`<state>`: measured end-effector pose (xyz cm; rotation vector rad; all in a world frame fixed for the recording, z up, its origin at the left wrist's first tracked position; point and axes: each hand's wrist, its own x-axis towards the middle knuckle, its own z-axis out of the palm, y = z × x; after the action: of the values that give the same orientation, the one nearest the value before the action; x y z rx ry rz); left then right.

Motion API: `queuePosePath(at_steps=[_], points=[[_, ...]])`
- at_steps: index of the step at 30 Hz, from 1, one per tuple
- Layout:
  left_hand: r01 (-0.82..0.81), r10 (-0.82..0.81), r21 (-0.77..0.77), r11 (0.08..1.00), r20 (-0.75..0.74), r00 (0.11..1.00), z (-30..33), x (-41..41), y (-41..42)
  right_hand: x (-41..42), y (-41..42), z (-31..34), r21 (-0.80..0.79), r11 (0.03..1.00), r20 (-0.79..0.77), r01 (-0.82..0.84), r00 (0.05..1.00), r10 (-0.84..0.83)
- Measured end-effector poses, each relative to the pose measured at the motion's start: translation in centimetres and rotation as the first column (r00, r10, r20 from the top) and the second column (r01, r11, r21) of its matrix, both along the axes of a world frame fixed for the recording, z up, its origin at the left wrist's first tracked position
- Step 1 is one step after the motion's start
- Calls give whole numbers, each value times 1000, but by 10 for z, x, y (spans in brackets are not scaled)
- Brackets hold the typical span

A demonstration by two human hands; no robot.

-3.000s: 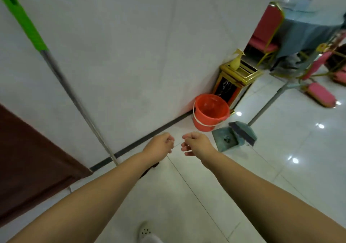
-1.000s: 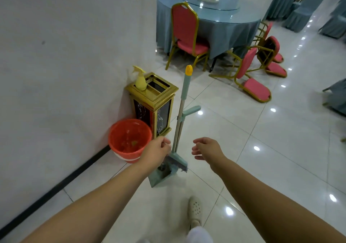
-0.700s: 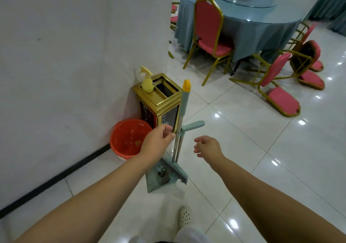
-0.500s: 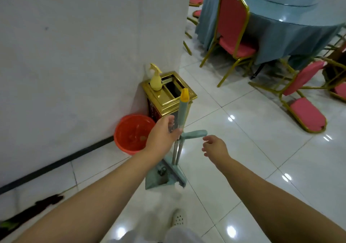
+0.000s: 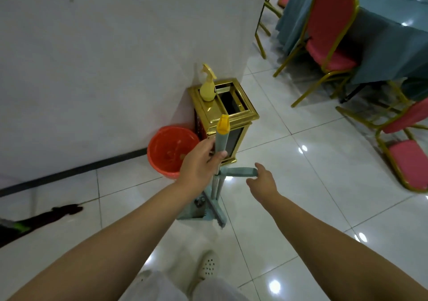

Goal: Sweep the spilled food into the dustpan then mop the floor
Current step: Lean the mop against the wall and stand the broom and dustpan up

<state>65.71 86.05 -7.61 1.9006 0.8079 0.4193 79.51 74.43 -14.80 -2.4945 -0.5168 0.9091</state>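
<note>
A teal broom with a yellow cap (image 5: 222, 126) stands upright, clipped to a teal dustpan (image 5: 193, 211) on the white tile floor. My left hand (image 5: 199, 165) is wrapped around the broom handle just below the cap. The dustpan's short teal handle (image 5: 238, 172) sticks out to the right. My right hand (image 5: 262, 180) is open, with its fingertips at the end of that handle. A dark mop head (image 5: 58, 212) lies on the floor at the far left. No spilled food is in view.
An orange bucket (image 5: 171, 150) and a gold bin (image 5: 228, 113) with a yellow spray bottle (image 5: 207, 87) stand against the white wall. Red chairs (image 5: 328, 27), one tipped over (image 5: 410, 161), surround a blue-clothed table (image 5: 382, 34) at right. My shoe (image 5: 207, 266) is below.
I have walked up to the broom and dustpan. My left hand slid up the handle and closed on it; my right hand moved in to the dustpan's handle.
</note>
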Motion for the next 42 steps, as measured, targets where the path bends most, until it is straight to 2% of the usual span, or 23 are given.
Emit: queuePosePath(at_steps=[5,13,21,29,38,40,42], points=[[-37,37,3,999,24,999,4,-27,8,-13,8,1,-47,988,159,-150,975,156],[-121,122,-37,992,34,992,13,-97,55,-70,63,12,-40,974,195,-221,955,225],[-207,206,52,977,25,978,22,-203,137,-169,154,23,0,965,149,-262,954,259],[-283,286,115,952,-14,958,17,-287,216,-251,246,12,75,985,10,-152,988,152],[-390,392,47,919,-22,920,6,-307,279,-269,329,-6,185,980,-168,-66,981,98],[-408,410,53,912,-36,912,4,-302,292,-266,346,-6,179,983,-169,-50,982,81],[-423,426,60,904,-51,903,2,-296,304,-258,361,-14,170,980,-129,-106,983,129]])
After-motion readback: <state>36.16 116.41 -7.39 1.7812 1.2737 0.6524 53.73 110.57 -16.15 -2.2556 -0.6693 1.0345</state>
